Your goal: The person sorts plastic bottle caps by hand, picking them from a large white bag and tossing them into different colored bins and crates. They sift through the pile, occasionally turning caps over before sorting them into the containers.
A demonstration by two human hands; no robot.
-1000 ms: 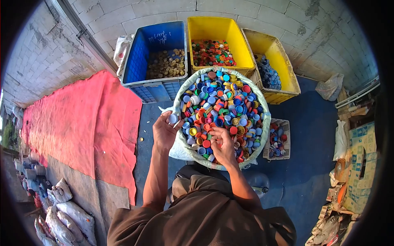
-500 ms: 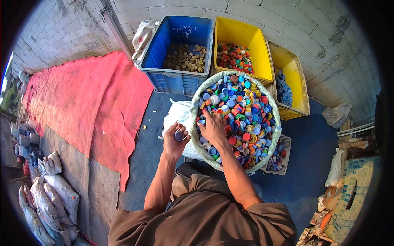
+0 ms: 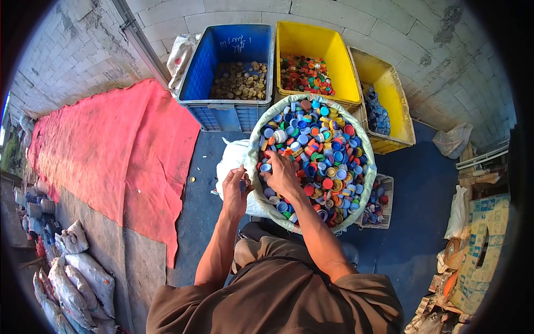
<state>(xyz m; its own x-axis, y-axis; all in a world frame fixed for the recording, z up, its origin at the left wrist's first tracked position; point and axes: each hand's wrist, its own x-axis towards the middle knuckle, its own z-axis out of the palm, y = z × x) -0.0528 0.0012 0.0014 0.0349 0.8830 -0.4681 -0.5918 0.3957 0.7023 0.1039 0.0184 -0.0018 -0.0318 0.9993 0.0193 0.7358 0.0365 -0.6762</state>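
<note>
A round tub (image 3: 365,195) with a pale cloth-like rim stands in front of me, heaped with bottle caps (image 3: 328,161) of many colours. My left hand (image 3: 236,192) is just left of its rim, fingers curled round a dark blue bottle cap (image 3: 243,185) that shows only in part. Over the left side of the heap, my right hand (image 3: 282,177) reaches down among the caps. A light blue bottle cap (image 3: 266,167) sits between its thumb and fingers, which partly hide the caps beneath.
Behind the tub stand a blue crate (image 3: 222,114) with tan caps, a yellow crate (image 3: 311,39) with red, orange and green caps, and another yellow crate (image 3: 392,100) with blue pieces. A white sack (image 3: 231,161) touches the tub's left side; a small basket (image 3: 384,209) is at its right.
My view has shifted slightly, so the tub and crates appear farther left. My left hand has turned and closed more around its cap. The right hand's fingers have drawn closer around the light blue cap.
</note>
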